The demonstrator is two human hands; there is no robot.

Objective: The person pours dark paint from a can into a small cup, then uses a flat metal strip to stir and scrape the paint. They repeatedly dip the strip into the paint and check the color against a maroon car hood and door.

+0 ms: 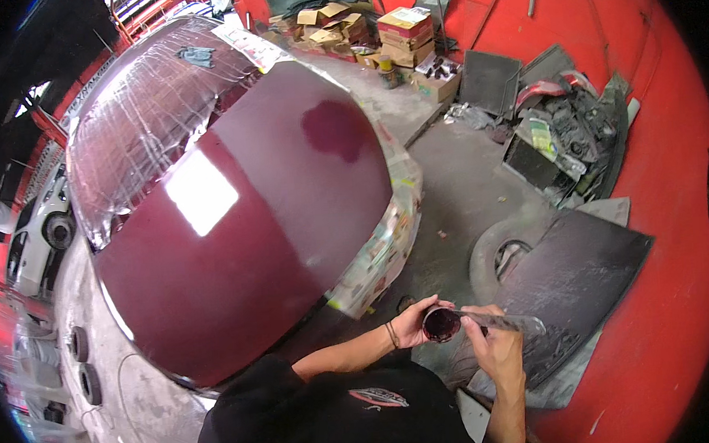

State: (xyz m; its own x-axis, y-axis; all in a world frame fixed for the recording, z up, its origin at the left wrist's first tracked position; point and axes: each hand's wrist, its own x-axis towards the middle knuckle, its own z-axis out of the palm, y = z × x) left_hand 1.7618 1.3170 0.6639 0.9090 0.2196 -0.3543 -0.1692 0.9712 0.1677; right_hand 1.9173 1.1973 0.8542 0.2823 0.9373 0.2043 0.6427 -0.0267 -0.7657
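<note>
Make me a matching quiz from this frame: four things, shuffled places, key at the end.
Things:
1. cup
2. flat strip
3. white car
4. cardboard boxes

Places:
A. near the top of the picture
B. in the right hand
C. toward the picture's left edge
D. in the left hand

Pairs: 1-D, 2-B, 3-C, 4-A

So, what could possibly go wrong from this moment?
The small, round, open cup with dark contents could spill if the left hand tilts it. The long flat grey strip in the right hand might drip onto the black fabric shirt close by. Both hands are bare, so skin may get stained.
</note>
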